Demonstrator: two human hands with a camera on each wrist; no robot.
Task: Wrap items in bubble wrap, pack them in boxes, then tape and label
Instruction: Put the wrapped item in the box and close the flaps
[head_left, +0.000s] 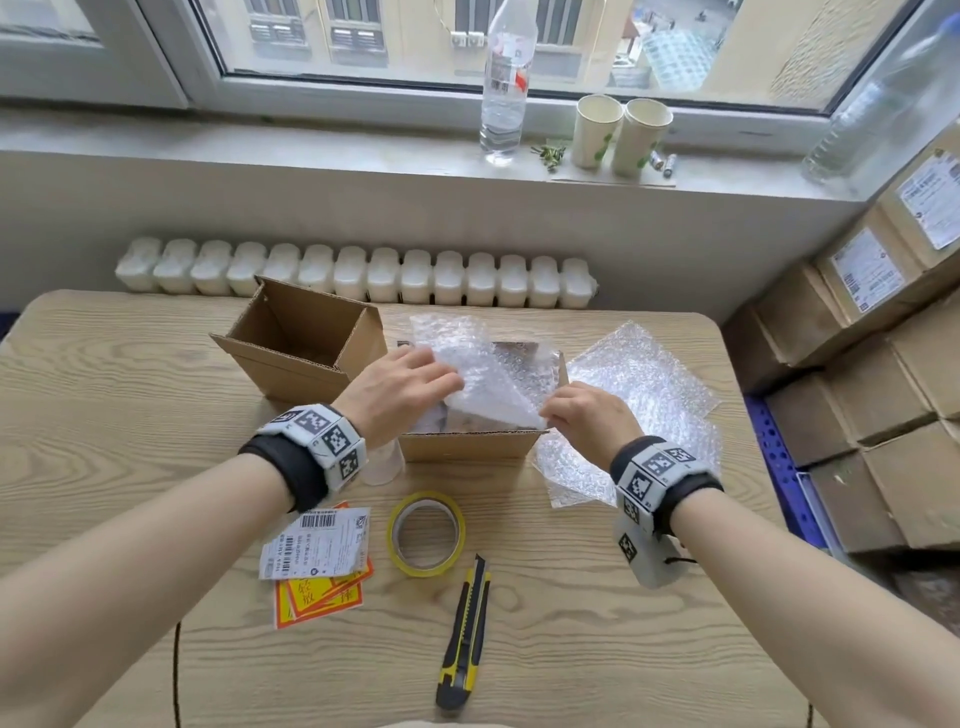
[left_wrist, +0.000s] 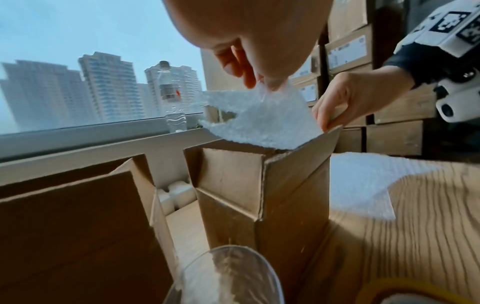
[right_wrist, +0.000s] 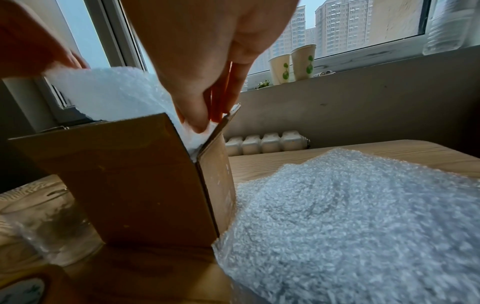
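An open cardboard box (head_left: 467, 446) stands mid-table with a bubble wrap sheet (head_left: 483, 384) sticking up out of it. My left hand (head_left: 451, 385) pinches the sheet's upper left part, seen close in the left wrist view, where the fingers (left_wrist: 248, 79) hold the bubble wrap sheet (left_wrist: 267, 123) above the box (left_wrist: 291, 185). My right hand (head_left: 549, 415) pinches the sheet's lower corner at the box's near right corner; its fingertips (right_wrist: 200, 123) are just inside the box (right_wrist: 130, 174). What lies under the wrap is hidden. A clear glass (head_left: 382, 463) stands left of the box.
A second empty open box (head_left: 301, 343) sits at the back left. Loose bubble wrap sheets (head_left: 644, 400) lie right of the box. In front lie a yellow tape roll (head_left: 426, 535), a utility knife (head_left: 465, 634), shipping labels (head_left: 317, 551) and orange stickers (head_left: 322, 597). Stacked cartons (head_left: 872, 374) fill the right.
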